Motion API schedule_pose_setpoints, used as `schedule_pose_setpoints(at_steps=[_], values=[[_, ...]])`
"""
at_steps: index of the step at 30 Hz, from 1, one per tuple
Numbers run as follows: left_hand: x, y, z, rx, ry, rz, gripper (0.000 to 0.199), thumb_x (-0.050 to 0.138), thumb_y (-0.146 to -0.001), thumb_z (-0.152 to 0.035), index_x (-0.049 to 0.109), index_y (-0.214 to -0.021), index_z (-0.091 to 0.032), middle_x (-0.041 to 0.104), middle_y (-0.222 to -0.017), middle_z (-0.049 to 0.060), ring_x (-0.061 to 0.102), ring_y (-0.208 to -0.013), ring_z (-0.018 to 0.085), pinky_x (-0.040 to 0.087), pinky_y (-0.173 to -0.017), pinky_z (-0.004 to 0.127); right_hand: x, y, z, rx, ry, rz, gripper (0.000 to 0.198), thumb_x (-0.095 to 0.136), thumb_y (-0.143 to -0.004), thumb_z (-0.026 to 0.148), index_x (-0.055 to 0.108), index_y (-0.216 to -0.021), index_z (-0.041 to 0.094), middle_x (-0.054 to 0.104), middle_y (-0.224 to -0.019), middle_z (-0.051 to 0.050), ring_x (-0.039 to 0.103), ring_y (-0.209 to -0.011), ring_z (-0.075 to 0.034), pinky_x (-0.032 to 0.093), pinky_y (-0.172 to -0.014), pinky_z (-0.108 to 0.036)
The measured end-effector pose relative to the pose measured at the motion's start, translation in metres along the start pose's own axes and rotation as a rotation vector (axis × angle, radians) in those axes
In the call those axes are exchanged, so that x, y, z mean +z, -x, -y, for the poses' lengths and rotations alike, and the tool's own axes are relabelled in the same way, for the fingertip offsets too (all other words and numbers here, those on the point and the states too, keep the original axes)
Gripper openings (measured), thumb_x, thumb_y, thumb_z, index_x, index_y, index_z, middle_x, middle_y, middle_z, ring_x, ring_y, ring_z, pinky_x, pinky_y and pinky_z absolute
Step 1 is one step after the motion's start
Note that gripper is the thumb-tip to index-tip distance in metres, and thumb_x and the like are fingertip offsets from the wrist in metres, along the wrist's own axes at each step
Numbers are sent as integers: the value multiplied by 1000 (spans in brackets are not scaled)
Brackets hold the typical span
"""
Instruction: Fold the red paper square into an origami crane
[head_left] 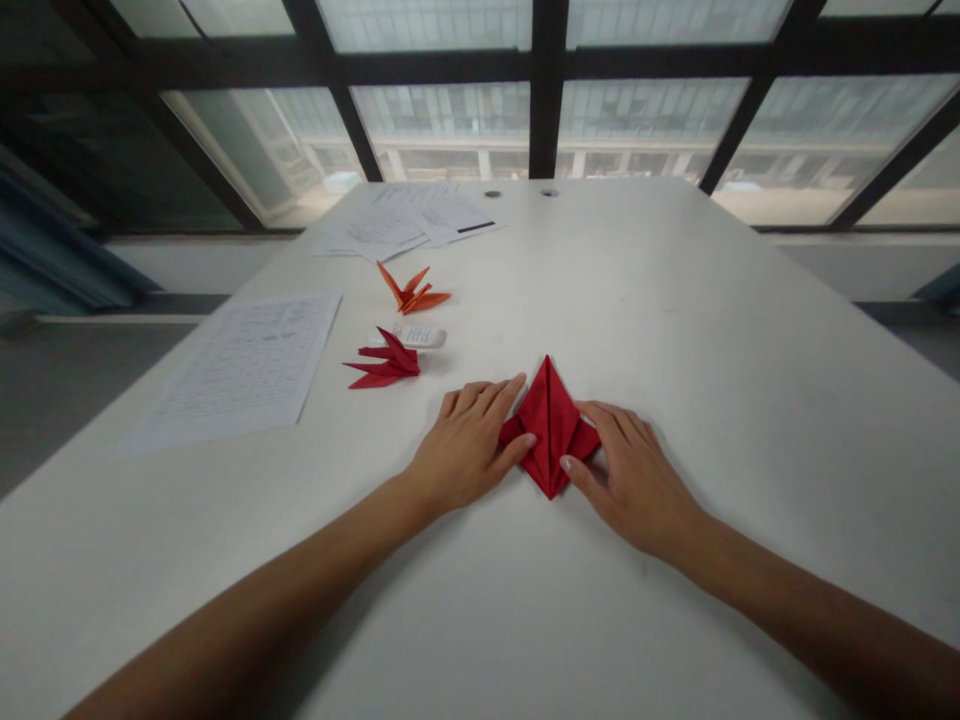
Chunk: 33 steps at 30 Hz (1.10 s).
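Observation:
A red sheet of origami paper [548,420], folded into a diamond with a crease down its middle, lies on the white table in front of me. My left hand [469,440] grips its left side, thumb on top and fingers along the edge. On the opposite side, my right hand [630,470] has its thumb on the lower right part and its fingers by the right corner. Small side flaps stick out under both hands, partly covered. Left of my hands rests a red folded paper crane [390,362], with an orange paper crane [411,295] farther back.
A white remote-like object [424,337] lies behind the red crane. One printed sheet [240,370] is at the table's left edge, and several papers [390,225] overlap at the far left. Dark-framed windows [547,100] stand beyond the white table [712,350].

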<state>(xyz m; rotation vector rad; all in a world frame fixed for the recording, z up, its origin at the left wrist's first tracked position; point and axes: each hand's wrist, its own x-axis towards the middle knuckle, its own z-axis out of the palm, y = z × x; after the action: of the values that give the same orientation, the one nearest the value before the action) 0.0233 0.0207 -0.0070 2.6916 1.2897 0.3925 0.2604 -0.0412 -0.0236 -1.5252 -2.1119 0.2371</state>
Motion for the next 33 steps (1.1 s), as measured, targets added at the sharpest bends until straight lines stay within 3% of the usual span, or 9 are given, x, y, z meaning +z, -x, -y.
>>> schedule_pose_setpoints(at_steps=[7, 14, 21, 27, 31, 33], values=[[-4, 2, 1, 40, 74, -40, 64, 47, -105, -49, 32, -159, -18, 46, -157, 15, 42, -140, 32, 36, -113, 51, 1, 0, -2, 6, -39, -23, 49, 57, -96, 28, 46, -143, 17, 60, -141, -17, 55, -130, -33, 45, -111, -56], [-6, 2, -2, 90, 113, -9, 42, 60, -97, -32, 53, -136, -19, 67, -118, 10, 56, -111, 29, 42, -99, 47, 3, -2, -4, 63, 10, -83, 40, 61, -93, 29, 54, -131, 20, 66, -132, -14, 59, -123, -34, 46, -105, -57], [-12, 1, -5, 164, 89, 55, 20, 51, -102, -27, 67, -114, -24, 68, -101, 5, 56, -99, 25, 42, -90, 42, 2, -4, -3, 51, -71, -71, 35, 65, -89, 22, 59, -123, 24, 71, -124, -9, 62, -118, -32, 42, -104, -57], [-15, 5, -7, 176, 79, 9, 30, 59, -98, -43, 65, -117, -21, 67, -114, 8, 57, -105, 27, 42, -95, 46, -1, -5, -2, 35, -176, -51, 25, 57, -93, 16, 62, -116, 26, 71, -118, -7, 63, -113, -28, 43, -104, -55], [-15, 9, -13, 267, 74, 16, 58, 66, -90, -59, 58, -134, -22, 63, -134, 10, 56, -117, 31, 41, -101, 50, -1, -5, -2, 35, -176, -65, 32, 55, -91, 11, 62, -117, 26, 66, -123, -8, 59, -121, -27, 43, -107, -55], [-14, 11, -18, 241, 64, 42, 71, 68, -85, -68, 54, -141, -26, 63, -137, 8, 57, -118, 32, 42, -102, 52, -1, -5, -2, 39, -193, -76, 33, 53, -90, 9, 61, -118, 26, 65, -123, -8, 58, -122, -27, 43, -107, -54]])
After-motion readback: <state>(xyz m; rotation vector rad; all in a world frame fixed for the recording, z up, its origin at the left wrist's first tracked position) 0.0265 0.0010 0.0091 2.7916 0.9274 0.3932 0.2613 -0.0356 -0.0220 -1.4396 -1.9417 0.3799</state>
